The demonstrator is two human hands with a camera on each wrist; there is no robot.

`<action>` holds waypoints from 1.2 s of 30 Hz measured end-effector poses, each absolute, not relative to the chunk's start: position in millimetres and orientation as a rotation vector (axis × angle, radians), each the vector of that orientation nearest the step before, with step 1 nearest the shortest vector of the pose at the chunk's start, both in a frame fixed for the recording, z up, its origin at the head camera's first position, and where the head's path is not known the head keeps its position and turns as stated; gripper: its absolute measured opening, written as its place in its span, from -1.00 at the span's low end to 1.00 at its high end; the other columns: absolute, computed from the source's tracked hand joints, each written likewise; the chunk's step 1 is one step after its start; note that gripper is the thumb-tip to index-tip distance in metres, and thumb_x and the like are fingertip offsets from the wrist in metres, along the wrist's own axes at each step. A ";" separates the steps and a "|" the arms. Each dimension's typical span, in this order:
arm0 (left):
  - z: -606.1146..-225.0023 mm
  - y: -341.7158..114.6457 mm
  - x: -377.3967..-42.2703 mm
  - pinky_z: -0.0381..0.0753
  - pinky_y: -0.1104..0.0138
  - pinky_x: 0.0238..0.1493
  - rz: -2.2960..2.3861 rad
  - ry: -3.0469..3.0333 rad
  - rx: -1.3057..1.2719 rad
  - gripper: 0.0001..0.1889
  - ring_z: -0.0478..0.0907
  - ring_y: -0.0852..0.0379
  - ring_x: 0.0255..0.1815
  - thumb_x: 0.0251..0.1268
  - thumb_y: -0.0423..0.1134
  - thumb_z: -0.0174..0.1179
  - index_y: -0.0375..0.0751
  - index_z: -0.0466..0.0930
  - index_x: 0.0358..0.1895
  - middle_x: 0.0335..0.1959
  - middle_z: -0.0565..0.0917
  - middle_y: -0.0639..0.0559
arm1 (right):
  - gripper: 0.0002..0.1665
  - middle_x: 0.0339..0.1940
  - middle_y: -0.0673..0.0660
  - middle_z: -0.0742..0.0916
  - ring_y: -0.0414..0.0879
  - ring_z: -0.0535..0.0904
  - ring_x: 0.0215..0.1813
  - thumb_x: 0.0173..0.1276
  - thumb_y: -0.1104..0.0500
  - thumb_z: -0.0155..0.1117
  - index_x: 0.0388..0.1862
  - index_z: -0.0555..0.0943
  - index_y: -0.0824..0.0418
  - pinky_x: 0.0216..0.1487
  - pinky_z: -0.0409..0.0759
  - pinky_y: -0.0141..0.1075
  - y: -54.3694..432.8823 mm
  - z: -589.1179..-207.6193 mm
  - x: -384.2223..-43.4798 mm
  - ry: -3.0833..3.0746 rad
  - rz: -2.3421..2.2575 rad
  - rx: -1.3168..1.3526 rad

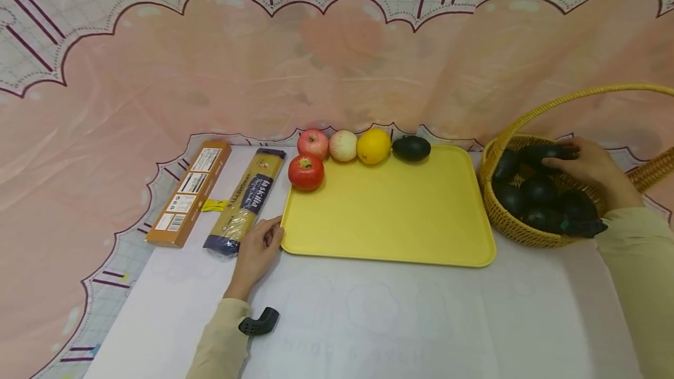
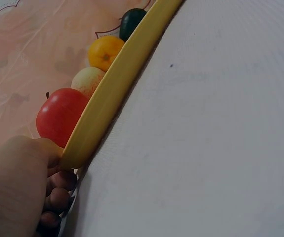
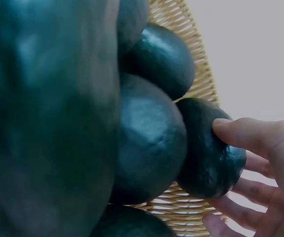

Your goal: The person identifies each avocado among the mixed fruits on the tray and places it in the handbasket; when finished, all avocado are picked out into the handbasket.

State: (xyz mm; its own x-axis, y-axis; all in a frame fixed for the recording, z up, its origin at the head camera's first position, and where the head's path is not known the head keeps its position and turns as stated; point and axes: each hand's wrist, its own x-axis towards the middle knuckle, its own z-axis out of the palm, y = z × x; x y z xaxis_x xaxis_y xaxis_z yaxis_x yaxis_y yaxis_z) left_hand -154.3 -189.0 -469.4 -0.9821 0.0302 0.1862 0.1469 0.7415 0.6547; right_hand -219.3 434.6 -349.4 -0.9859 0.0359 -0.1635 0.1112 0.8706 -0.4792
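My left hand [image 1: 258, 253] pinches the left edge of a yellow tray [image 1: 389, 215], with the thumb at the rim and the other fingers curled beside it in the left wrist view. Inside the wicker basket [image 1: 505, 224], my right hand [image 1: 592, 168] holds a dark green avocado [image 3: 208, 153], thumb on one side and fingers round the other. Several more dark avocados [image 3: 151, 133] lie about it. A large dark glossy thing [image 3: 43, 118] fills the left of the right wrist view; its kind is unclear. Along the tray's back stand a pink apple [image 1: 313, 144], a pale round fruit [image 1: 343, 146], an orange [image 1: 374, 146] and an avocado [image 1: 411, 148].
At the tray's back left corner sits a red tomato-like fruit [image 1: 306, 172]. Left of the tray lie a spaghetti packet [image 1: 246, 200] and an orange-brown box [image 1: 189, 195]. The basket's tall handle [image 1: 579, 95] arches over the right side. A patterned curtain [image 1: 237, 75] hangs behind.
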 end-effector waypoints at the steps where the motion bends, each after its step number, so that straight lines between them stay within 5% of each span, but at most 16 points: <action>1: -469.5 -188.9 -154.4 0.31 0.43 -0.46 -1.066 -2.778 -0.141 -0.68 0.35 0.17 -0.45 0.36 -0.21 0.08 -0.17 0.56 0.12 -0.44 0.48 0.04 | -0.08 0.19 0.71 0.28 0.57 0.20 0.18 0.39 -0.16 0.03 0.34 0.09 0.58 0.16 0.18 0.35 435.7 -351.1 -220.5 2.894 -0.736 0.104; 23: -472.0 -189.9 -155.0 0.33 0.44 -0.45 -1.072 -2.732 -0.181 -0.69 0.34 0.19 -0.46 0.34 -0.26 0.10 -0.21 0.58 0.10 -0.44 0.50 0.04 | 0.07 0.30 0.71 0.14 0.56 0.15 0.24 0.38 -0.27 -0.04 0.44 -0.11 0.52 0.13 0.29 0.29 441.5 -373.2 -221.1 2.731 -0.920 0.218; 28: -474.2 -189.9 -155.4 0.32 0.44 -0.46 -1.056 -2.743 -0.176 -0.69 0.34 0.21 -0.46 0.34 -0.26 0.10 -0.21 0.57 0.10 -0.44 0.50 0.05 | 0.04 0.27 0.69 0.21 0.53 0.25 0.19 0.38 -0.26 -0.04 0.42 -0.04 0.53 0.03 0.40 0.20 441.0 -373.0 -218.5 2.760 -0.934 0.221; 36: -470.5 -189.8 -155.5 0.32 0.44 -0.44 -1.064 -2.766 -0.153 -0.68 0.34 0.18 -0.44 0.35 -0.25 0.10 -0.19 0.56 0.12 -0.43 0.49 0.03 | -0.14 0.18 0.62 0.34 0.52 0.24 0.15 0.41 -0.20 -0.07 0.33 0.13 0.50 0.03 0.28 0.31 438.8 -364.2 -210.0 2.925 -0.905 0.202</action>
State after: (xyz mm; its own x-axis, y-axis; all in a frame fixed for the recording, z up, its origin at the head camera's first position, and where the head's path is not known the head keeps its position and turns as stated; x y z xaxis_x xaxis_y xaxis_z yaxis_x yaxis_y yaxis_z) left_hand -155.5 -189.8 -470.5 -0.9796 0.0330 0.1980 0.1572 0.7395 0.6546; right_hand -210.0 438.8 -364.2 -0.9886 0.1039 -0.1089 0.1473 0.8176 -0.5566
